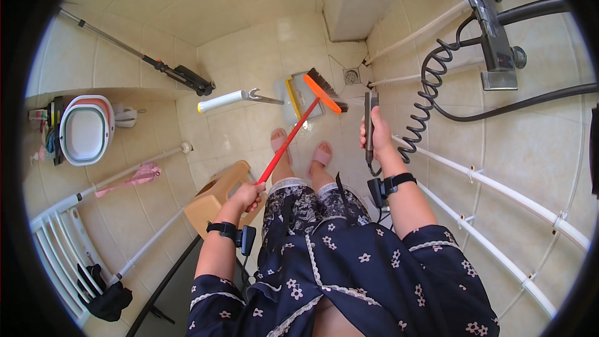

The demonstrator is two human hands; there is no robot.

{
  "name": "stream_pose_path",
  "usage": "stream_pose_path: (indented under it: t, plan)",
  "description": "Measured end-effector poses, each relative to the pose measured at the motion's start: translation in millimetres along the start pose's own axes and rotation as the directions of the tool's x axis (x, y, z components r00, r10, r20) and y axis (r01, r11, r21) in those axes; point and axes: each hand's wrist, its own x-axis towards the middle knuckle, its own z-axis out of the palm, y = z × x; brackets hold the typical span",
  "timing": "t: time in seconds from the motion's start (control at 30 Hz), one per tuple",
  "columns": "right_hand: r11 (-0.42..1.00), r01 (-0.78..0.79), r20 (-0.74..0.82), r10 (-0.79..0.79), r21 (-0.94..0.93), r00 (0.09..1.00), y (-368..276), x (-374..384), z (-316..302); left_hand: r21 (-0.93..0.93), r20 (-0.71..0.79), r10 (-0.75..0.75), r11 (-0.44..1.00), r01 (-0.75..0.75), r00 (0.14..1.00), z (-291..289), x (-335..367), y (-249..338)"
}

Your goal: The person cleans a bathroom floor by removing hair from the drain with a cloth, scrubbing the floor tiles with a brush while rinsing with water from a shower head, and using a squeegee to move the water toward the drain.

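My left hand [251,196] is closed round the end of the red handle [281,157] of a broom. Its orange head [326,92] with dark bristles rests over a grey dustpan [293,112] with a yellow lip, on the tiled floor. The dustpan's metal pole with its white grip [221,101] points to the left. In my right hand [382,132] is a dark grey spray handset [369,126], held upright with its upper end pointing away from me. A black coiled hose [429,90] hangs near it; whether water flows is unclear.
A dark shower mixer [493,31] and white pipes [480,178] line the right wall. A floor drain [352,76] lies in the far corner. Left are a tan plastic stool [218,193], a folding basin [85,131], a white rack [65,243] and a pole-handled tool [175,72].
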Motion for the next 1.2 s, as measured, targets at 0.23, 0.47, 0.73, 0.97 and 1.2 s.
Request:
stream_pose_path:
  t: [0.23,0.47,0.73,0.97,1.2]
  plan:
    - [1.0,-0.001,-0.011,0.001,-0.002,1.0,20,-2,7,-0.016,-0.026,0.001,1.0,-0.002,1.0,0,-5,3]
    - [0.998,0.058,0.06,-0.056,-0.027,0.997,13,3,21,0.018,-0.016,0.013,1.0,-0.013,1.0,1,-4,0]
    - [0.995,0.095,0.017,-0.096,0.014,0.995,-3,6,10,0.055,-0.03,0.019,0.998,-0.018,0.999,0,-10,2]
    - [0.992,0.081,-0.045,-0.077,0.101,0.996,-7,5,-2,-0.006,-0.016,0.059,0.998,-0.059,0.998,-20,-38,-14]
    - [0.998,0.044,-0.043,-0.042,0.05,0.998,-2,-2,-7,0.065,-0.154,0.064,0.996,-0.055,0.986,-15,-31,-19]
